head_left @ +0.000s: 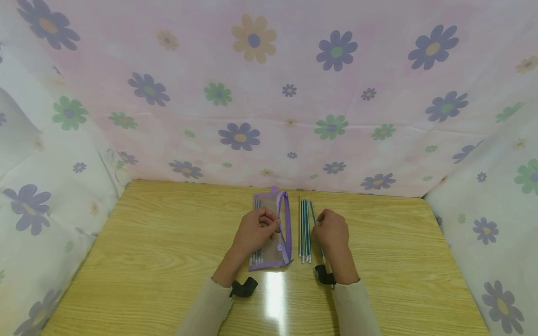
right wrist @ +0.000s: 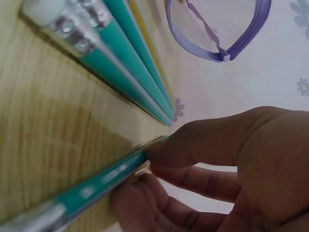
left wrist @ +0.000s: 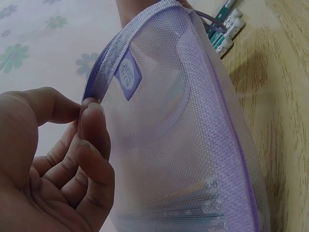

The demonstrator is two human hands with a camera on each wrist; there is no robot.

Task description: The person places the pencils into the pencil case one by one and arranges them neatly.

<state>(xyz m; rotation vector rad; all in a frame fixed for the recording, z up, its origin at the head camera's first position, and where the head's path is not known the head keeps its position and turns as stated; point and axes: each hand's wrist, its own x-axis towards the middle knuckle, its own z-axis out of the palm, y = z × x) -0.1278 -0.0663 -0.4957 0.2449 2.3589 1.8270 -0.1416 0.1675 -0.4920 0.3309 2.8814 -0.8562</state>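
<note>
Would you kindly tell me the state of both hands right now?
Left hand: closed, pinching an edge of the purple mesh pouch.
Right hand: closed, pinching a green pencil.

Head view: left hand (head_left: 255, 227) hides part of the mesh pouch (head_left: 272, 254) and the pencils (head_left: 257, 255) inside; right hand (head_left: 332, 229) covers the middle of the held pencil (right wrist: 101, 181). Sleeves (head_left: 206, 308) cut off at bottom. Left wrist: label (left wrist: 128, 75) print unreadable — pouch cropped below. Right wrist: held pencil's eraser end cropped — ferrule blurred.
</note>
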